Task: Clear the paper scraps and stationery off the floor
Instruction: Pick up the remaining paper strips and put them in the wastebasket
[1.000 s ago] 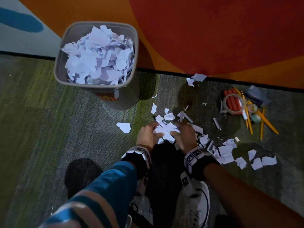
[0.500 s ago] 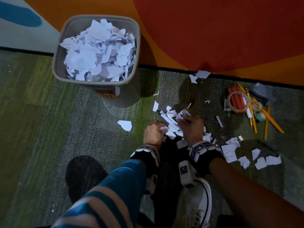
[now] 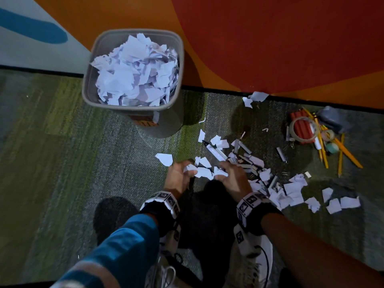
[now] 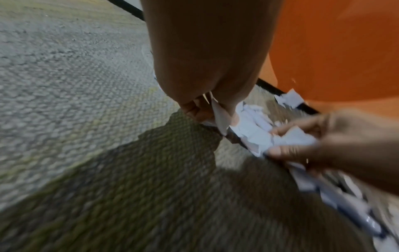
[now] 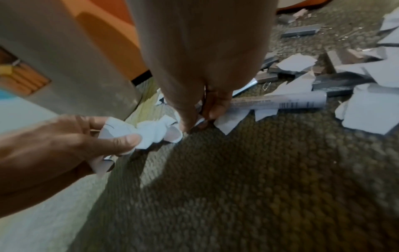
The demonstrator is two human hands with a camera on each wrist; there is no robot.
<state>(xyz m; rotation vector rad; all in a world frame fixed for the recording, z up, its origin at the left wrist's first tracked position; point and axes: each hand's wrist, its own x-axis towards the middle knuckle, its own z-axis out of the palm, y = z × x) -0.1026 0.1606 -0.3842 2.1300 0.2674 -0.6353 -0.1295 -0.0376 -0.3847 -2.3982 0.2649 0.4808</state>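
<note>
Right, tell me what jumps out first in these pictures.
The grey bin against the orange wall, heaped with torn white paper. In front of it, the left hand and right hand hold paper scraps over the carpet. More scraps litter the right side, with yellow pencils and tape rolls behind.

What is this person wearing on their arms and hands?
Both hands are bare. The left hand and right hand each have a black wrist strap ringed with white blocks printed with black square markers. The left arm has a blue sleeve; the right forearm is uncovered.
</note>
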